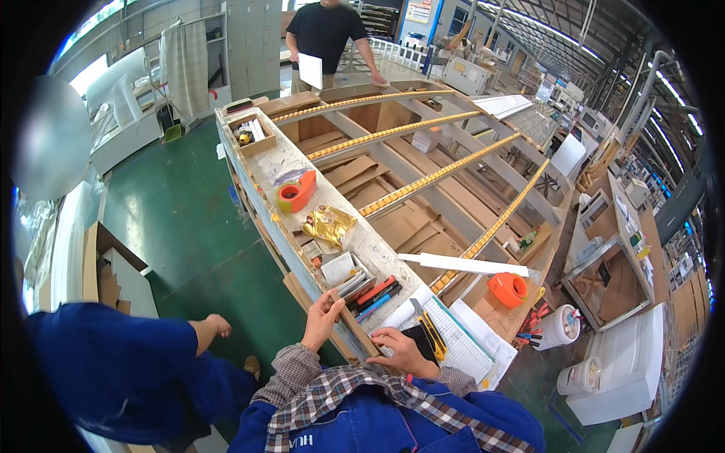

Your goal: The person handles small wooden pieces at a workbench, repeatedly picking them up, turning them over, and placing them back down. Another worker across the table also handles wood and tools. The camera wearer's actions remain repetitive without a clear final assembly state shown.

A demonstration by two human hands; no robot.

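Observation:
My left hand is at the near edge of a wooden compartment on the bench, its fingertips pinched together at the rim. Whatever they may hold is too small to make out. Inside that compartment lie several markers in black, red and blue, beside a white paper roll. My right hand rests at the bench's near edge with fingers apart and nothing in them. Just beyond it are a flat black item and a yellow utility knife, lying on printed sheets.
Orange tape dispensers and a gold foil packet sit on the bench. Yellow roller strips cross its open frame. A person in blue stands at left; another in black stands across, holding a white panel. White buckets stand right.

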